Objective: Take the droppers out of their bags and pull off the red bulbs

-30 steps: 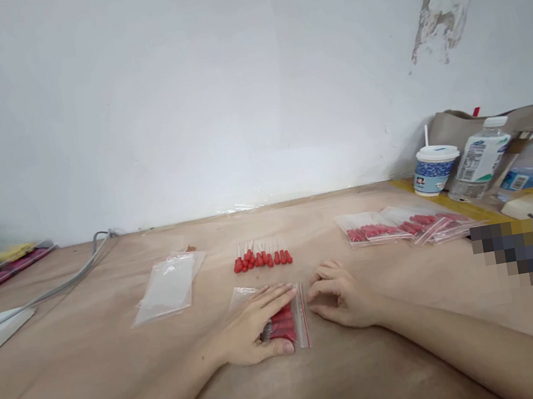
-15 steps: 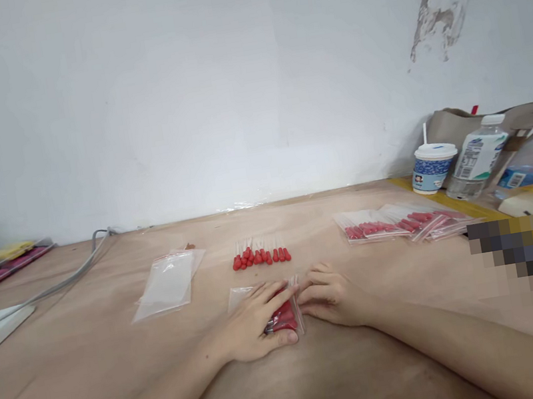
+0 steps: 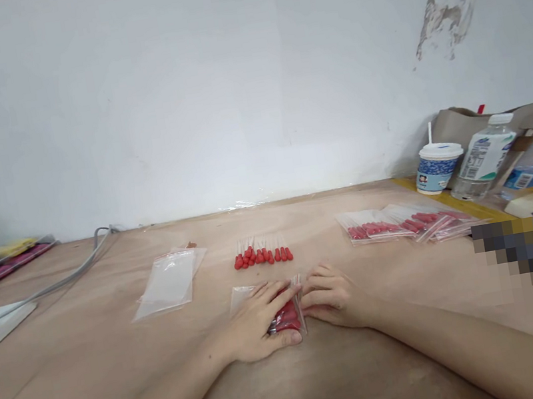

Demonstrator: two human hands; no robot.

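A clear zip bag (image 3: 292, 317) with red-handled pieces inside lies flat on the table before me. My left hand (image 3: 261, 321) rests across it, fingers stretched out and thumb apart, covering much of the bag. At the bag's right-hand zip edge, my right hand (image 3: 331, 297) has its fingers bent and closed on the strip; the fingertips are partly hidden. Just beyond the hands is a row of loose small red-handled screwdrivers (image 3: 263, 256), their thin metal shafts pointing away from me. Left of them lies a stack of flat zip bags (image 3: 171, 281).
Filled zip bags (image 3: 376, 226) overlap at the right. Behind them stand a paper cup (image 3: 438, 169) with a straw and a plastic bottle (image 3: 485, 158). On the left are a power strip (image 3: 6, 325), a grey cable (image 3: 70, 274) and a maroon and yellow package (image 3: 8, 260).
The view has shifted slightly, so everything appears a little further right. Both hands stay at the bag, with only a slight shift of the right fingers along its zip edge.
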